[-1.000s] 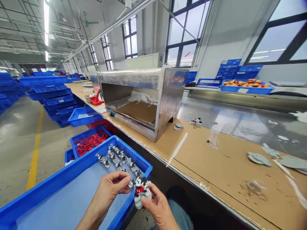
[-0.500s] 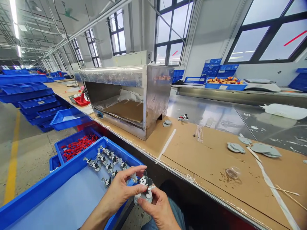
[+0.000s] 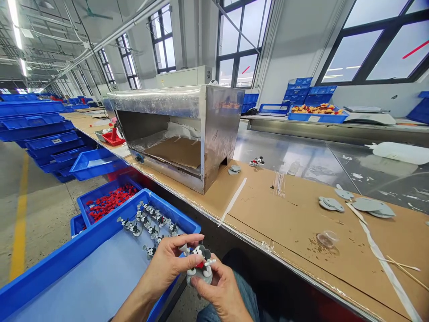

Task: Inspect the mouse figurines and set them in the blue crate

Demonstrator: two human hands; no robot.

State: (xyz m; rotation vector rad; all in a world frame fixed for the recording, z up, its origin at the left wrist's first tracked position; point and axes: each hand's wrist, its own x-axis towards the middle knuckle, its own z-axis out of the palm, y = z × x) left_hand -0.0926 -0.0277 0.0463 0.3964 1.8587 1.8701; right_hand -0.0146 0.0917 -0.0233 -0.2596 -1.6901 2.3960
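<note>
A small mouse figurine (image 3: 200, 264) in black, white and red stands on a grey round base, held low in front of me by both hands. My right hand (image 3: 221, 290) grips the base from below with closed fingers. My left hand (image 3: 167, 264) pinches the figurine's raised arm and head from the left. Just behind the hands a blue tray (image 3: 97, 250) holds several more figurines (image 3: 149, 223) lined up at its far end.
A second blue tray with red parts (image 3: 110, 201) sits further left, with stacked blue trays beyond. A steel box (image 3: 181, 129) stands on the cardboard-covered bench (image 3: 284, 210). Grey discs (image 3: 355, 205), one figurine (image 3: 257, 161) and a clear cap (image 3: 324, 239) lie on the bench.
The figurine has dropped slightly and tilted between my hands; my left fingers moved from its side over its head and arm. The view swung right and then steadied.
</note>
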